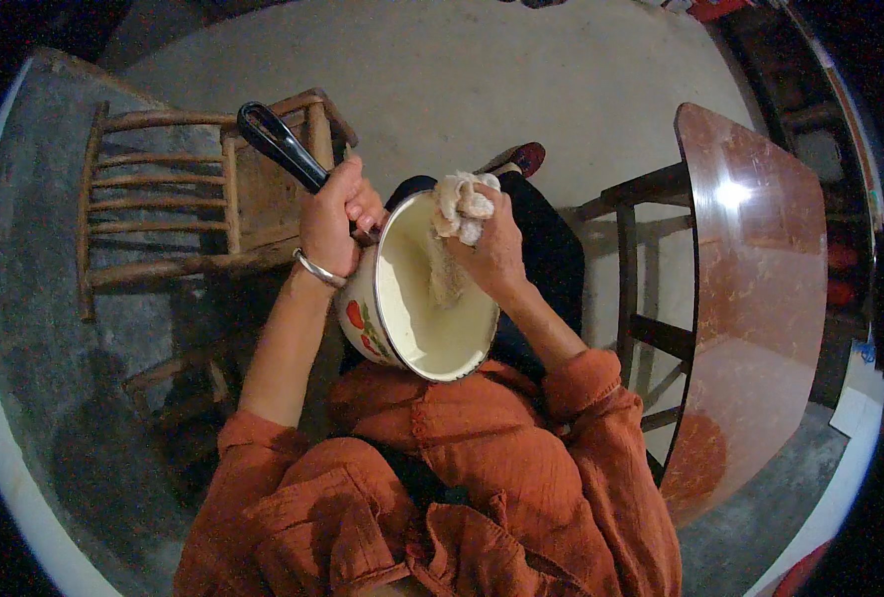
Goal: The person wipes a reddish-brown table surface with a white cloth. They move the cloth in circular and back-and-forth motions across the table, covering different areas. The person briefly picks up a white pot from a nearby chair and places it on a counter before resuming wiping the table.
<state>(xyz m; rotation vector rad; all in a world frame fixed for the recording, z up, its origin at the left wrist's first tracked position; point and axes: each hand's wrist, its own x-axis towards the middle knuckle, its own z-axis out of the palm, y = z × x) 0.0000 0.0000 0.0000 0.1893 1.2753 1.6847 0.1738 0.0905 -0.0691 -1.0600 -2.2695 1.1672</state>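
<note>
Cream enamel saucepan (432,328), one, tilted on its side at frame centre, mouth facing up; red-and-green motif on its outer wall. Left hand (334,221), at 10 o'clock of the pan, fist closed round its single black handle (281,145); one metal bangle (318,269) on the wrist. Right hand (490,249), at 1 o'clock on the rim, clutches one pale cloth (462,207), which trails into the bowl. One wooden chair (178,199) at 9 o'clock; one reddish table (760,298) at 3 o'clock.
</note>
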